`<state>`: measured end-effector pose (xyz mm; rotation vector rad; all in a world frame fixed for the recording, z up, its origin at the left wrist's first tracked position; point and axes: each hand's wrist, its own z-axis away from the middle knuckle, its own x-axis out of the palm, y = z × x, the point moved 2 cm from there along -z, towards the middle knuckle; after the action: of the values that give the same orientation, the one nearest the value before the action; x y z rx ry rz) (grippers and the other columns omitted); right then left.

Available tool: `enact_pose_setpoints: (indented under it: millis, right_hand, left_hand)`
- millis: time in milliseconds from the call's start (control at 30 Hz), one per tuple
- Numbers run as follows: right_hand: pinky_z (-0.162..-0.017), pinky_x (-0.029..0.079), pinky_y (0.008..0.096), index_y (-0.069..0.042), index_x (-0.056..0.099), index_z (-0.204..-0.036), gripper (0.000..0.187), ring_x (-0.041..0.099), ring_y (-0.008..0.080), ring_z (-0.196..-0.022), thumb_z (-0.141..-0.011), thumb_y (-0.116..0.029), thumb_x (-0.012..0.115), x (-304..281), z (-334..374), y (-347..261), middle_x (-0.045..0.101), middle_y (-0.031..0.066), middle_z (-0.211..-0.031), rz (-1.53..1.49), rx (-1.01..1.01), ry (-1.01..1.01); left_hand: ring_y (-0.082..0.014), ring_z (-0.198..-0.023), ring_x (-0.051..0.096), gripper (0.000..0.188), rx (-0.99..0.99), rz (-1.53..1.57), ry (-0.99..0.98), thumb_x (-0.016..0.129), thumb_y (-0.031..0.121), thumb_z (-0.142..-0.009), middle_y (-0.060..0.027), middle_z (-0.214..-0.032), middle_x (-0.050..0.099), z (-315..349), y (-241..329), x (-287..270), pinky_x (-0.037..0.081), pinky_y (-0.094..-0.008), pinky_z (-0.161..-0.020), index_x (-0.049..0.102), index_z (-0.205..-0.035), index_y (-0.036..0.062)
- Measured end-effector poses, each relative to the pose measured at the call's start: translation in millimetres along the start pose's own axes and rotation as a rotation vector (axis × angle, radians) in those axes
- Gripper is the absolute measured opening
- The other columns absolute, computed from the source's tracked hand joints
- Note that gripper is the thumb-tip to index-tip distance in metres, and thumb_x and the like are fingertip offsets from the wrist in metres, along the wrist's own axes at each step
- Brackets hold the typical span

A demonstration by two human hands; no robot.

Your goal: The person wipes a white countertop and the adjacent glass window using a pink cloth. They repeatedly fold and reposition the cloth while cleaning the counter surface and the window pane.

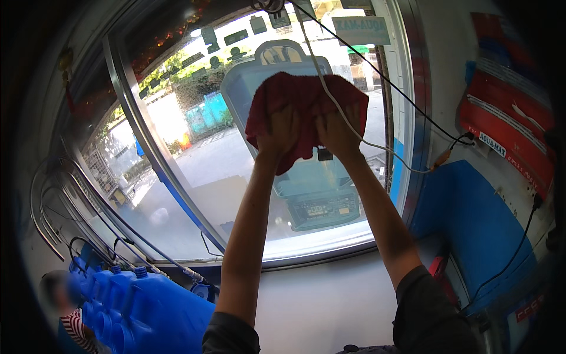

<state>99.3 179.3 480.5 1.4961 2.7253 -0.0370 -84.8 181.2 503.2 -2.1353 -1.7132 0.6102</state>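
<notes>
Both my arms reach up toward a large glass window [209, 171], holding a dark red cloth [305, 109]. My left hand [283, 131] is closed on the cloth's left part. My right hand [341, 131] grips it farther right, with the fingers partly hidden in the folds. The cloth hangs bunched, and a loose corner dips between my wrists. A white cable [386, 148] runs down in front of the cloth and past my right hand. Behind the cloth, a big pale-blue jug-shaped decal [239, 88] shows on the glass. Whether the cloth touches the glass, I cannot tell.
Several blue plastic jugs [168, 312] stand at the lower left, near a person in a striped shirt [73, 324]. Bent metal tubes [44, 218] are at the left. A black cable [407, 103] slants right toward a red banner [501, 112]. A white surface [321, 301] lies below the window.
</notes>
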Motion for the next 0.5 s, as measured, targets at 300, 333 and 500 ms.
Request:
enact_pose_setpoints:
  millis: [300,333,500]
  right_hand:
    - [-0.114,0.02,0.0646,-0.013,0.053,-0.139,0.056,0.039,0.0366,-0.138,-0.083,-0.018,0.06,-84,342,50,0.047,0.0153,-0.145,-0.076,0.128,-0.895]
    - [-0.118,0.014,0.0623,-0.013,0.052,-0.141,0.06,0.035,0.0352,-0.141,-0.082,-0.018,0.06,-103,365,56,0.046,0.0131,-0.148,-0.048,0.06,-0.964]
    - [-0.121,0.013,0.0579,-0.007,0.051,-0.141,0.062,0.033,0.0387,-0.142,-0.08,-0.013,0.06,-119,352,63,0.045,0.019,-0.148,-0.145,0.161,-0.915]
  left_hand:
    - [-0.0407,-0.137,0.04,0.054,-0.246,0.66,-0.607,0.064,0.011,-0.081,-0.0208,-0.142,0.048,268,244,-8,0.033,-0.0502,-0.117,0.052,-0.133,0.0027]
    - [-0.0399,-0.137,0.039,0.057,-0.32,0.782,-0.721,0.065,0.012,-0.08,-0.0206,-0.141,0.048,284,262,-19,0.031,-0.0461,-0.117,0.051,-0.134,0.0045]
    - [-0.0437,-0.135,0.039,0.056,-0.379,0.643,-0.623,0.06,0.013,-0.086,-0.022,-0.149,0.038,246,276,-40,0.034,-0.0499,-0.113,0.045,-0.14,0.0077]
